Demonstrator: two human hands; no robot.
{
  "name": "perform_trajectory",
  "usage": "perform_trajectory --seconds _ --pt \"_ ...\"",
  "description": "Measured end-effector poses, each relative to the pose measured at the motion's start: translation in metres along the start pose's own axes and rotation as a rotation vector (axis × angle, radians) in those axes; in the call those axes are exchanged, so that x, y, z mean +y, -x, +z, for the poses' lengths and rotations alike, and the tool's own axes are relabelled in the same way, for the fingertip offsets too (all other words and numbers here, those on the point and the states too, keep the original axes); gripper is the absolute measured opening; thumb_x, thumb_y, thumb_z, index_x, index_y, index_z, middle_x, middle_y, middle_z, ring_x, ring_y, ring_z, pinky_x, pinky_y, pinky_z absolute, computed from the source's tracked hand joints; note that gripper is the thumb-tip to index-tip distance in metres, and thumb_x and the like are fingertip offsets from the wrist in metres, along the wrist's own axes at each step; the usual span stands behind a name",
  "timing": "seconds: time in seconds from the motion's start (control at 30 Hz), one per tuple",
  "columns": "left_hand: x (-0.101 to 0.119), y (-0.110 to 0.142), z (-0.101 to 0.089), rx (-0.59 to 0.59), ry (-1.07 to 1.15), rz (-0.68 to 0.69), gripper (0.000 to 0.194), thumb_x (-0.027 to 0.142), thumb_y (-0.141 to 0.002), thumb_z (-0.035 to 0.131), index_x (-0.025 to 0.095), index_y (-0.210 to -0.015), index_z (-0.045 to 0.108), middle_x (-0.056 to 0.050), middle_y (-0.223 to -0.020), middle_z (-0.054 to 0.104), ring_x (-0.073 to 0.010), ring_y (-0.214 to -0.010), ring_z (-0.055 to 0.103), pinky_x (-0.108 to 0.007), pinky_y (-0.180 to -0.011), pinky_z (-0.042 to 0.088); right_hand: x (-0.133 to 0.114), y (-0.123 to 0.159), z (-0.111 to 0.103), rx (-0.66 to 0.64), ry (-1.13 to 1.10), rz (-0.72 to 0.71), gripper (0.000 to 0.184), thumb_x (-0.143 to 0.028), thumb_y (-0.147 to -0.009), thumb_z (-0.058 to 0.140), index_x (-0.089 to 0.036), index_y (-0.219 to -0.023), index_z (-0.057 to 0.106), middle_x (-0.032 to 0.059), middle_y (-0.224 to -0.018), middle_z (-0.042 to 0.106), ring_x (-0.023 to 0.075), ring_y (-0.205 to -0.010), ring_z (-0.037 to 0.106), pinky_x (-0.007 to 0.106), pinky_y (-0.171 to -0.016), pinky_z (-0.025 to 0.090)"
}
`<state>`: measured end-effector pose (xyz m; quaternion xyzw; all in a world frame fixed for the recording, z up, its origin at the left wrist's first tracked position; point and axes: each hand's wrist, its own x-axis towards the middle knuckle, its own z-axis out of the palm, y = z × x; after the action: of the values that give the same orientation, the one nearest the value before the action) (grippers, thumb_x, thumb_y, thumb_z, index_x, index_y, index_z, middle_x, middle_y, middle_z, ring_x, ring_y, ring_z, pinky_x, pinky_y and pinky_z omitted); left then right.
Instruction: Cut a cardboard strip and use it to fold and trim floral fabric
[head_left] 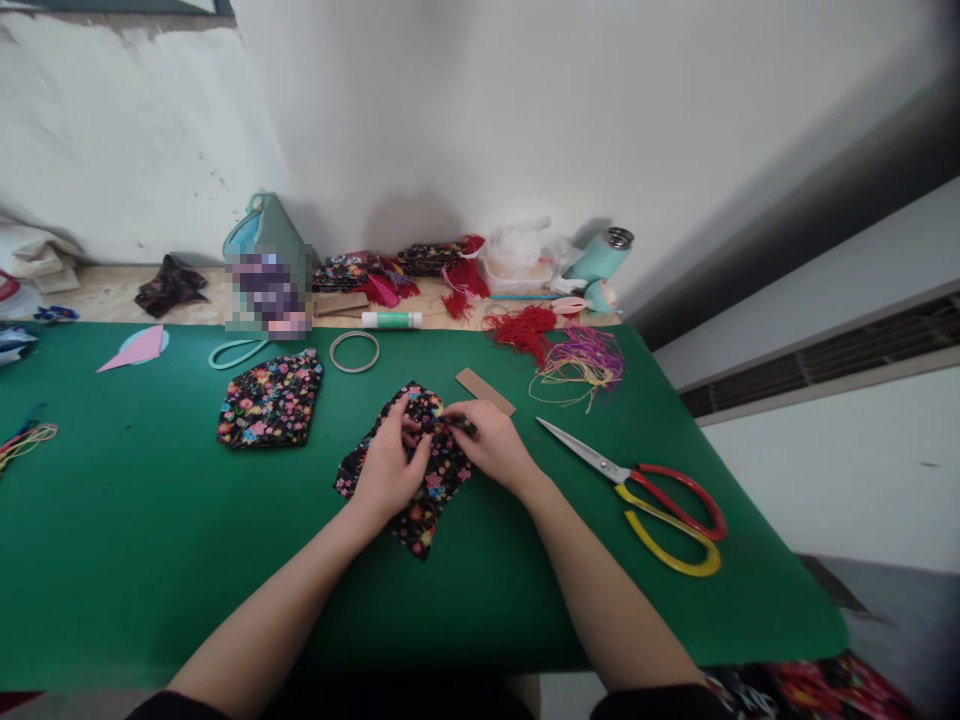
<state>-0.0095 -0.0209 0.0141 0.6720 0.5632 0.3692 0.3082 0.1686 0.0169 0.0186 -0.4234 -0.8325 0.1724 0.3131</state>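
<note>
A piece of black floral fabric [420, 500] lies on the green table [150, 540] in front of me. My left hand [390, 465] rests on top of it with its fingers curled, pressing and gripping the cloth. My right hand [491, 440] pinches the fabric's upper right edge. A second piece of the same floral fabric [271, 400] lies flat to the left, untouched.
Large scissors with red and yellow handles [652, 495] lie to the right. A strip of cardboard [484, 390], a ring [355, 351], a glue stick [391, 320], red and purple threads [577, 358], a teal bag [266, 250] and a teal bottle [600, 258] sit toward the wall.
</note>
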Motion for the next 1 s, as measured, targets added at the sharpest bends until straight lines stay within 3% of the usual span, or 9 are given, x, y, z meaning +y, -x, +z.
perform_trajectory --seconds 0.1,0.2,0.47,0.6,0.7,0.8,0.87,1.0 --pt "-0.003 -0.004 0.000 0.008 0.237 -0.200 0.058 0.028 -0.085 0.052 0.015 -0.136 0.028 -0.006 -0.093 0.061 -0.0133 -0.069 0.062 -0.027 -0.061 0.052 -0.004 0.001 -0.001 -0.117 -0.035 -0.033 0.039 -0.004 -0.075 0.047 -0.019 -0.110 0.056 0.0067 -0.096 0.068 0.0204 -0.087 0.059 0.036 -0.082 0.045" --pt "-0.006 -0.008 -0.002 0.007 0.354 -0.279 0.054 0.028 -0.084 0.054 0.016 -0.133 0.033 -0.005 -0.092 0.062 -0.0126 -0.068 0.064 -0.024 -0.059 0.053 -0.007 0.002 -0.001 -0.233 -0.070 -0.056 0.054 0.000 -0.071 0.046 -0.021 -0.121 0.049 0.0055 -0.097 0.067 0.0201 -0.087 0.056 0.036 -0.082 0.043" --pt "-0.016 -0.013 -0.001 0.032 0.375 -0.311 0.055 0.023 -0.078 0.061 0.017 -0.129 0.041 0.000 -0.085 0.058 -0.0086 -0.059 0.061 -0.019 -0.053 0.051 -0.016 0.000 -0.008 -0.335 -0.035 -0.045 0.052 0.000 -0.074 0.045 -0.021 -0.121 0.053 0.0062 -0.087 0.062 0.0193 -0.083 0.052 0.034 -0.078 0.043" --pt "-0.014 -0.013 -0.001 0.039 0.438 -0.324 0.061 0.018 -0.077 0.061 0.020 -0.133 0.036 0.003 -0.078 0.055 -0.0071 -0.054 0.058 -0.018 -0.051 0.051 -0.014 0.000 -0.015 -0.346 -0.054 -0.048 0.043 -0.015 -0.078 0.054 -0.019 -0.120 0.052 0.0091 -0.105 0.063 0.0217 -0.095 0.055 0.037 -0.085 0.042" --pt "-0.012 -0.013 -0.003 0.042 0.375 -0.285 0.052 0.017 -0.079 0.058 0.021 -0.129 0.045 0.002 -0.081 0.059 -0.0062 -0.050 0.057 -0.020 -0.051 0.051 -0.008 -0.001 -0.022 -0.320 -0.012 0.025 0.043 -0.019 -0.076 0.059 -0.016 -0.118 0.052 0.0109 -0.111 0.061 0.0233 -0.102 0.054 0.037 -0.089 0.042" --pt "-0.013 -0.014 -0.003 0.038 0.203 -0.148 0.022 0.016 -0.081 0.054 0.018 -0.099 0.065 -0.002 -0.085 0.065 -0.0097 -0.058 0.061 -0.025 -0.062 0.053 -0.003 -0.001 -0.028 -0.341 0.080 0.090 0.034 -0.018 -0.074 0.058 -0.017 -0.108 0.058 0.0101 -0.104 0.062 0.0234 -0.099 0.055 0.036 -0.087 0.043" --pt "-0.013 -0.014 -0.003 0.040 0.102 -0.046 0.015 0.014 -0.080 0.054 0.017 -0.085 0.068 -0.004 -0.087 0.067 -0.0142 -0.073 0.064 -0.029 -0.073 0.053 -0.002 -0.001 -0.031 -0.378 0.155 0.118 0.024 -0.019 -0.074 0.058 -0.018 -0.098 0.062 0.0089 -0.096 0.061 0.0228 -0.094 0.056 0.035 -0.082 0.043" --pt "-0.009 -0.010 0.001 -0.006 -0.039 0.070 0.026 0.017 -0.077 0.060 0.016 -0.103 0.064 -0.008 -0.100 0.064 -0.0202 -0.096 0.060 -0.037 -0.089 0.047 -0.003 0.000 -0.035 -0.454 0.236 0.160 0.008 -0.022 -0.077 0.057 -0.018 -0.081 0.062 0.0065 -0.086 0.060 0.0196 -0.085 0.057 0.028 -0.072 0.042"
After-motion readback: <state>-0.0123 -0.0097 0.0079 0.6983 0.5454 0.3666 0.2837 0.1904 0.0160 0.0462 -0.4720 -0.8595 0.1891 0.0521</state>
